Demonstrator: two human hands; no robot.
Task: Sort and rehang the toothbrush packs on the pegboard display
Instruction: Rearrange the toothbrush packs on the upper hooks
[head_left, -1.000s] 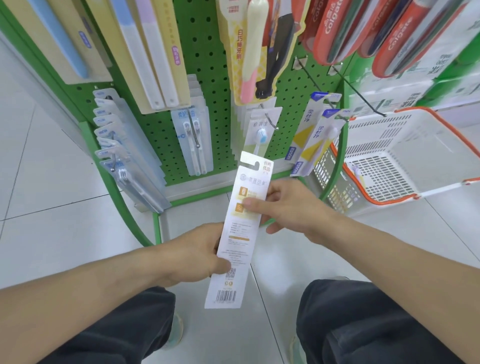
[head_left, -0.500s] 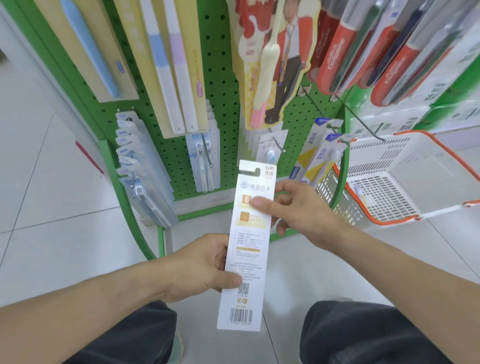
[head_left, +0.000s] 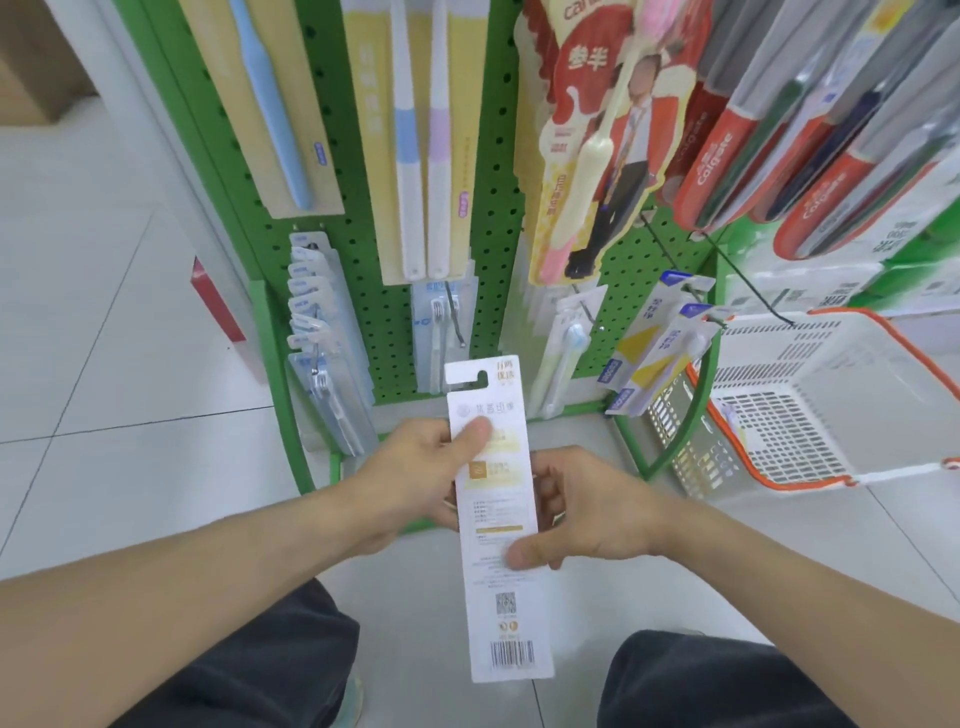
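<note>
A: Where's the pack (head_left: 493, 514)?
B: We see it held upright, back side to us, barcode at the near end, hang hole at the far end, just in front of the pegboard (head_left: 374, 291) foot.

A: Left hand (head_left: 415, 483)?
B: It grips the pack's upper part from the left, thumb pressed flat on the printed face, fingers curled behind. Forearm comes in from the near left, wrist roughly straight.

A: Right hand (head_left: 592, 514)?
B: It pinches the pack lower down from the right, thumb on the face near the middle, other fingers bent behind the card. Forearm angles in from the near right.

A: Around it?
B: We note packs hanging on the pegboard's hooks beyond the hands, and a white basket (head_left: 810, 467) with an orange rim on the floor to the right, well apart from the held pack. Dark-trousered knees at the near edge.
</note>
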